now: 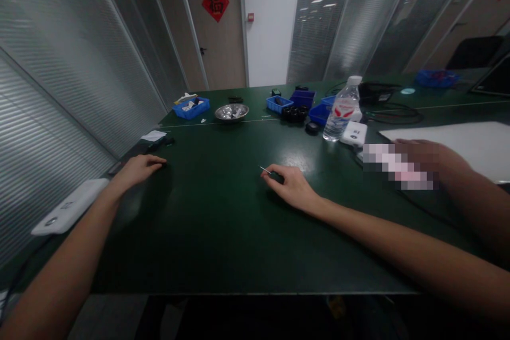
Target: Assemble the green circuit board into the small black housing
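My left hand lies flat on the dark green table near its left edge, fingers stretched out and holding nothing. Near the table's middle, my right hand is closed around a small screwdriver with a black handle; its thin metal tip points left and up. Further right, another person's hand rests on the table beside a blurred-out patch.
A water bottle and a small white box stand at the right rear. Behind are blue bins, a metal bowl, black round parts and cables. A white device lies at the left edge, a white board at the right.
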A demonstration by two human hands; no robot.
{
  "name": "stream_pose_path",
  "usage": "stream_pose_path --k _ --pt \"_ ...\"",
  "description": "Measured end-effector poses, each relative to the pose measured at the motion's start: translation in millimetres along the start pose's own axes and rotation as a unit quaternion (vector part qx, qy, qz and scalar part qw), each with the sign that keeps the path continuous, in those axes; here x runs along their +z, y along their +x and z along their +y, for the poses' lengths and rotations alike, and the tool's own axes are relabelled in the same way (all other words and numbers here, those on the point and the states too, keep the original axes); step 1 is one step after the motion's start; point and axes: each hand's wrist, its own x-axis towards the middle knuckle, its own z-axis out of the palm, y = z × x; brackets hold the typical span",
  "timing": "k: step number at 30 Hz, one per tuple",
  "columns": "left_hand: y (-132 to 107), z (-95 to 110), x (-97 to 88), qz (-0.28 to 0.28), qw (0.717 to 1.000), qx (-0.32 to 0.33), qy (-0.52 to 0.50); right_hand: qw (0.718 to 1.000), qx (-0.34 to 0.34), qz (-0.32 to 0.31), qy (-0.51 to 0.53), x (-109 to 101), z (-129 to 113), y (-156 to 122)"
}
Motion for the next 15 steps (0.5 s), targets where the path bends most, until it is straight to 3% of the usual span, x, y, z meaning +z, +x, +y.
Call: stream_pose_path --k 3,15 --pt "-0.1 -1.4 -0.8 -0.016 1.0 -0.003 0.022 1.0 0.0 0.001 -0.004 0.1 -1.4 0.0" --pt "-0.8 -3.7 2.4 0.014 0.998 0.002 0.054 1.0 0.002 -0.01 -0.002 -1.7 -3.1 -0.5"
